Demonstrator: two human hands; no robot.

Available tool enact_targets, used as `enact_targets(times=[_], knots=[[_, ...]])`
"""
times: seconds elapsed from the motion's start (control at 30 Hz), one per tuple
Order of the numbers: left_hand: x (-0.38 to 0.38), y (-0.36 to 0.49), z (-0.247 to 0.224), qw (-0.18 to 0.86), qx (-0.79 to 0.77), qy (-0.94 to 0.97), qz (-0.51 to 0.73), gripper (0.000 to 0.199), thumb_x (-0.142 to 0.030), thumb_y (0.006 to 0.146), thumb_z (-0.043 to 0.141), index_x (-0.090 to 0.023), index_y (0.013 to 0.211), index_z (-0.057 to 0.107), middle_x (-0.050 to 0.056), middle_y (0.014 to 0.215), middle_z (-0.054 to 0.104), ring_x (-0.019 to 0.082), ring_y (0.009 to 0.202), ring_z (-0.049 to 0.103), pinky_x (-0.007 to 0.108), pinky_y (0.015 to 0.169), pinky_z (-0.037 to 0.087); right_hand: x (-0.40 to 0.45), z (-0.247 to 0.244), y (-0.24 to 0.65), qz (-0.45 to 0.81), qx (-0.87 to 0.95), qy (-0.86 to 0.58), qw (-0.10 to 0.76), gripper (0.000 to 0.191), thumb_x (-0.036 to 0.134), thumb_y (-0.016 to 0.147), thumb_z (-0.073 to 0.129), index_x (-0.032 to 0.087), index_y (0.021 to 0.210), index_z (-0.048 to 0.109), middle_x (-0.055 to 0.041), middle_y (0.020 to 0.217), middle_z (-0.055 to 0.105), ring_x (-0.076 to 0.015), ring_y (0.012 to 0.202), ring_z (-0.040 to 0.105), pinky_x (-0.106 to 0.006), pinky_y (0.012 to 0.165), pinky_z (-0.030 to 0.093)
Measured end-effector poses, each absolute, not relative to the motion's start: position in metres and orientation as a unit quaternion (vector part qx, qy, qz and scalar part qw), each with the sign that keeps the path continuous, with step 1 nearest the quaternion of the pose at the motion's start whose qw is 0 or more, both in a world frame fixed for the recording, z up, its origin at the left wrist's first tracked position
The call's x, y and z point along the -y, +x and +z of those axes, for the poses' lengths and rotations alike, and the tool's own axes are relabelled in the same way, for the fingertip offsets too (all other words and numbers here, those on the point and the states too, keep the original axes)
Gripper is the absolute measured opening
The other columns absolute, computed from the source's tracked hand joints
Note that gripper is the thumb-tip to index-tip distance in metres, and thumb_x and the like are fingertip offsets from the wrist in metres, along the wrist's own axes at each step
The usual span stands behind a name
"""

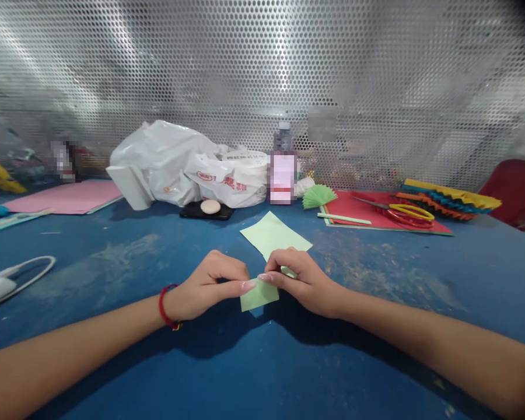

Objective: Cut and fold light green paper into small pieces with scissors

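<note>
A small piece of light green paper (259,296) is pinched between my two hands above the blue table. My left hand (212,286), with a red string bracelet at the wrist, grips its upper left edge with thumb and curled fingers. My right hand (304,280) grips the upper right edge, the two thumb tips nearly touching. More green paper shows between the right fingers; whether it is the same piece I cannot tell. Just beyond the hands lies a light green square sheet (273,232), its near corner hidden behind the right hand.
Behind are white plastic bags (166,160), a black phone-like object (195,210), and a bottle (283,137). Scissors (402,214) lie on red paper (345,201) at the right, near a green paper fan (318,196). Pink paper (70,197) and a white cable (48,265) are left.
</note>
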State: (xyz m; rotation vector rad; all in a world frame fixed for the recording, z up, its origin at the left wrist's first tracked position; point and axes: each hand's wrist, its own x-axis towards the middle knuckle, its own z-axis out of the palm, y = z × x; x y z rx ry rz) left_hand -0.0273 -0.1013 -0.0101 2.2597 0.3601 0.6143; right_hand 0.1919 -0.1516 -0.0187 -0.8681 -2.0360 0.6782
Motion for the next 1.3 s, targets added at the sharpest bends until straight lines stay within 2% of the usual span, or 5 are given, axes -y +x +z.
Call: enact_targets(times=[0.3,0.6,0.8,1.07,1.3], knots=[[0.102,-0.027,-0.01,0.403,-0.096,0.882,0.224,0.038,-0.024,0.095,0.051,-0.016,0.06,0.061,0.002,0.058,0.057,0.012,0.057,0.053,0.025,0.061,0.041,0.15,-0.019,0.193,0.404,0.733,-0.346,0.423,0.027,0.037,0.087,0.066,0.016,0.071,0.061,0.0019,0.063,0.059,-0.0112,0.06,0.053,-0.022,0.059,0.041],[0.116,-0.023,-0.01,0.162,-0.195,0.893,0.371,0.022,-0.022,0.094,0.054,-0.015,0.076,0.065,0.003,0.071,0.064,0.013,0.067,0.055,0.025,0.065,0.04,0.154,-0.018,0.191,0.297,0.811,-0.329,0.383,0.019,0.027,0.091,0.063,0.017,0.075,0.065,0.001,0.065,0.063,-0.0112,0.062,0.057,-0.023,0.065,0.043],[0.121,-0.02,-0.01,0.042,-0.15,0.941,0.3,0.02,-0.022,0.094,0.054,-0.016,0.075,0.057,0.002,0.07,0.056,0.015,0.066,0.046,0.028,0.064,0.035,0.154,-0.021,0.19,0.258,0.836,-0.314,0.369,0.013,0.021,0.093,0.059,0.016,0.084,0.068,-0.0016,0.071,0.068,-0.0125,0.065,0.06,-0.023,0.067,0.044],[0.114,-0.027,-0.012,0.175,-0.097,0.956,0.213,0.017,-0.015,0.097,0.039,-0.018,0.085,0.051,-0.003,0.074,0.05,0.012,0.071,0.048,0.039,0.108,0.029,0.153,-0.021,0.191,0.294,0.831,-0.304,0.361,0.013,0.023,0.092,0.062,0.016,0.084,0.069,-0.0013,0.07,0.067,-0.0131,0.067,0.06,-0.024,0.068,0.043],[0.112,-0.026,-0.012,0.269,-0.069,0.928,0.25,0.02,-0.02,0.094,0.046,-0.018,0.074,0.05,-0.004,0.066,0.052,0.011,0.064,0.05,0.039,0.107,0.034,0.152,-0.017,0.193,0.456,0.755,-0.303,0.361,0.017,0.027,0.088,0.066,0.015,0.076,0.067,0.0006,0.068,0.063,-0.0107,0.063,0.057,-0.022,0.062,0.043]])
